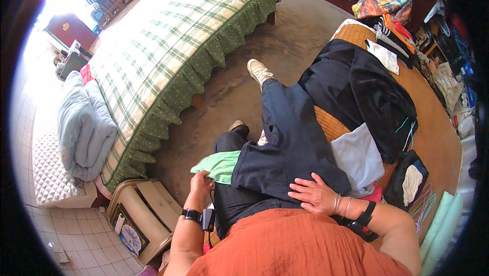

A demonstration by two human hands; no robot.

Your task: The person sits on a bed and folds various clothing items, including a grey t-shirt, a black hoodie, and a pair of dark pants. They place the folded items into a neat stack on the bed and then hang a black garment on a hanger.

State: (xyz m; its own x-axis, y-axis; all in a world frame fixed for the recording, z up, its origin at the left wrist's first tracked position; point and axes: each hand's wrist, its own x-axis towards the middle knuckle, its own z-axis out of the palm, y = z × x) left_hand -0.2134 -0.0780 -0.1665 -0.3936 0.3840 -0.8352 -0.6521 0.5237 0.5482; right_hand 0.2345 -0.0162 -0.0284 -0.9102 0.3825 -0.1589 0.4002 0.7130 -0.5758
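My left hand (201, 184) pinches the edge of a light green cloth (221, 166). The cloth's other end meets a pair of dark navy trousers (282, 150) spread over my lap; whether it goes under or inside them is hidden. My right hand (313, 195) rests flat on the trousers with its fingers spread, gripping nothing. To the right of the trousers lies a folded pale blue cloth (359, 159). A large black garment (363, 85) with pale drawstrings is heaped beyond it. My own legs show in black jeans (240, 195).
I sit on a bench with a woven bamboo mat (330, 121). Folded clothes (395, 37) and a white cloth (383, 56) lie at its far end. A bed with a checked cover (164, 35) stands across the floor. A bedside cabinet (153, 207) is near my left arm.
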